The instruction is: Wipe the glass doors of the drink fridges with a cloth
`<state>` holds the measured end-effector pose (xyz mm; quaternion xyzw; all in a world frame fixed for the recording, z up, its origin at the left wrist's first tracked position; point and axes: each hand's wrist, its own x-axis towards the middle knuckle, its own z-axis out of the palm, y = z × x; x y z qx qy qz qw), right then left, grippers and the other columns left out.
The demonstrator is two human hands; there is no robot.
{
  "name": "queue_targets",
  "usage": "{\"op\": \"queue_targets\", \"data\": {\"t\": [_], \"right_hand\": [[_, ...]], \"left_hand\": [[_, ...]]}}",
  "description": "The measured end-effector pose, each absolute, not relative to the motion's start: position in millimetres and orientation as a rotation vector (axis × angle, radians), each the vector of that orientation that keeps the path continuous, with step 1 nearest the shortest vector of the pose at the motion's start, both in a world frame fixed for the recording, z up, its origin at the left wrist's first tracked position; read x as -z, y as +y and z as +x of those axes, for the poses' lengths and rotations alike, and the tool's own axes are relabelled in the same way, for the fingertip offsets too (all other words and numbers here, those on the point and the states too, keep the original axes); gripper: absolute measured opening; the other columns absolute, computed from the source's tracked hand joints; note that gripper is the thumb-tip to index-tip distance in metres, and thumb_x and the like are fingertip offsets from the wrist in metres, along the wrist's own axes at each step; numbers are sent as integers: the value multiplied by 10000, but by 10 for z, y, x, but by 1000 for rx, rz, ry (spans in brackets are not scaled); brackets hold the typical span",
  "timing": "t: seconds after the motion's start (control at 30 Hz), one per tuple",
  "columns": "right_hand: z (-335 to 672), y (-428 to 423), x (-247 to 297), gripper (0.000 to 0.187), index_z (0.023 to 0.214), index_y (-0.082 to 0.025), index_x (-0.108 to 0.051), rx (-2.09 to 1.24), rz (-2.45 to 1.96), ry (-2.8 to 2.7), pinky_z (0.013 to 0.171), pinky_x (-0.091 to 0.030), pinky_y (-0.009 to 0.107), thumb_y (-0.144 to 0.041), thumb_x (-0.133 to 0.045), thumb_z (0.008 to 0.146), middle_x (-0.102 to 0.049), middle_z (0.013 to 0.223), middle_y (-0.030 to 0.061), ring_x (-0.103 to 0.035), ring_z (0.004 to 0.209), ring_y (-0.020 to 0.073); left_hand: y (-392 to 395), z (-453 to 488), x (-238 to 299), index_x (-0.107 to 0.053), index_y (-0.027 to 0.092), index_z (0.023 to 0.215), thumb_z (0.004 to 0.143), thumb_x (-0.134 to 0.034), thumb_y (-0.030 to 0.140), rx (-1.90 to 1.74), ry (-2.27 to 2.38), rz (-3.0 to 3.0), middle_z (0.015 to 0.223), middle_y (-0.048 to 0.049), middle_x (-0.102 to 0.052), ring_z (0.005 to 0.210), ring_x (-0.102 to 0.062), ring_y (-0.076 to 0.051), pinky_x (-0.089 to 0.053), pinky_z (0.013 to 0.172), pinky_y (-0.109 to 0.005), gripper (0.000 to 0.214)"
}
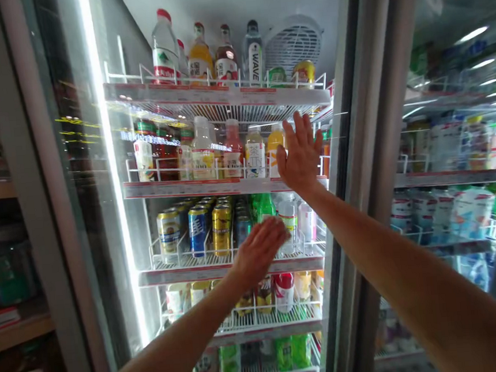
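My right hand (300, 155) is raised with its fingers spread, in front of the second shelf of a lit drinks fridge. It partly covers an orange juice bottle (274, 149) there. Lower and to the left, my left hand (262, 248) is stretched flat before the third shelf, slightly blurred. Behind it stand a green bottle (263, 204) and a clear bottle (288, 217). Neither hand holds anything. Faint reflections lie over the shelves, and I cannot tell whether either palm touches glass.
Gold cans (223, 228) and a blue can (198, 231) stand in rows on the third shelf. Bottles, including a red-capped water bottle (165, 48), line the top shelf. A metal door frame (367, 112) runs up the right, with another fridge beyond.
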<state>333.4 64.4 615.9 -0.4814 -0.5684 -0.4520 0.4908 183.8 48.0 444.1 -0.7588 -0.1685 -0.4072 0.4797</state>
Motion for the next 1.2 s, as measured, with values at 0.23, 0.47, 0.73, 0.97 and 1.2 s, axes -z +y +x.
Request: {"op": "queue_targets", "data": {"t": [0.23,0.47,0.73,0.97,1.2], "right_hand": [[3343,663,-6152,528,1387,-222,-353,1034,-1084,-1387,1095,-192,552,-319,-312,870,-312,1495,88,-209,1405,253],[3346,693,-6136,531,1384,-228,-350,1041,-1040,-1366,1080,-206,559,-328,-322,864,-326,1487,92,-229,1398,262],[3341,692,-6129,521,1363,-224,-391,1010,-1000,-1363,1088,-199,539,-352,-324,863,-348,1477,93,-234,1395,257],[3368,724,-6120,534,1372,-249,-379,1019,-957,-1354,1079,-198,561,-343,-362,846,-347,1477,81,-241,1392,272],[3382,731,-6106,523,1363,-262,-394,1031,-947,-1360,1071,-205,577,-334,-372,846,-362,1469,69,-252,1387,279]], "left_hand": [[539,1193,-4682,-349,239,1390,874,-399,106,1088,-642,-1676,1430,-18,-422,1396,-226,-177,-251,1152,-405,535],[470,1166,-4471,-390,175,1366,866,-459,127,1011,-540,-1718,1394,-56,-469,1391,-241,-215,-320,1119,-405,507],[526,516,-4770,-222,197,1443,882,-428,138,1264,-785,-1492,1482,-94,-324,1405,-186,-237,-311,1121,-457,601],[433,922,-4327,-393,230,1365,871,-464,148,964,-532,-1767,1368,-26,-501,1370,-292,-196,-333,1115,-381,506],[473,565,-4604,-294,191,1419,856,-455,115,1309,-771,-1483,1462,-101,-358,1401,-207,-241,-320,1110,-465,590]]}}
